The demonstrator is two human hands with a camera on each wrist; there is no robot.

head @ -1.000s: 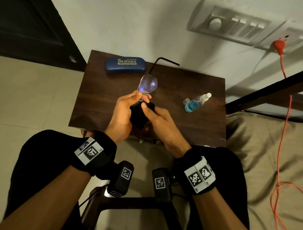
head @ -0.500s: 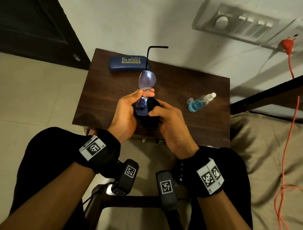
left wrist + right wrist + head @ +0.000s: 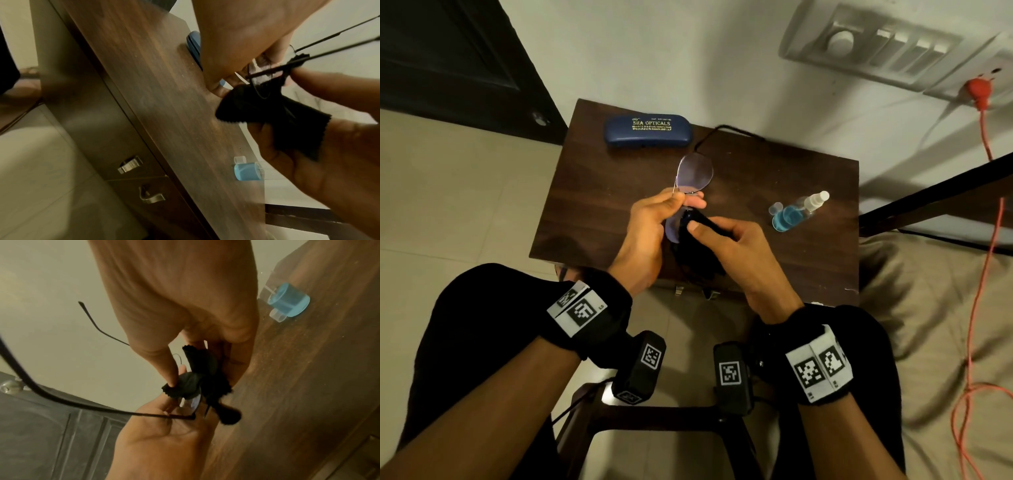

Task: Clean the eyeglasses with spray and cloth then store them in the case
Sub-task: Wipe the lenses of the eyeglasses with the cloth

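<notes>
Thin-framed eyeglasses (image 3: 694,173) are held above the dark wooden table (image 3: 599,192), temples unfolded. My left hand (image 3: 654,219) pinches them at the bridge between the two lenses. My right hand (image 3: 726,240) pinches a black cloth (image 3: 698,253) around the nearer lens, thumb on top. In the right wrist view the cloth (image 3: 197,381) wraps that lens, and one temple (image 3: 61,400) sweeps toward the camera. In the left wrist view the cloth (image 3: 267,112) hangs between both hands. A closed blue case (image 3: 648,132) lies at the table's far left. A spray bottle (image 3: 796,212) of blue liquid lies on its side at the right.
A clear cap (image 3: 776,207) sits beside the bottle. The table stands against a pale wall with a switch panel (image 3: 873,44) and an orange cord (image 3: 989,212). A dark door (image 3: 448,61) is at far left. A bed (image 3: 935,325) lies to the right.
The glasses have tilted, and the right hand with the cloth has shifted on the nearer lens. The left hand keeps its pinch at the bridge. The head camera has moved a little.
</notes>
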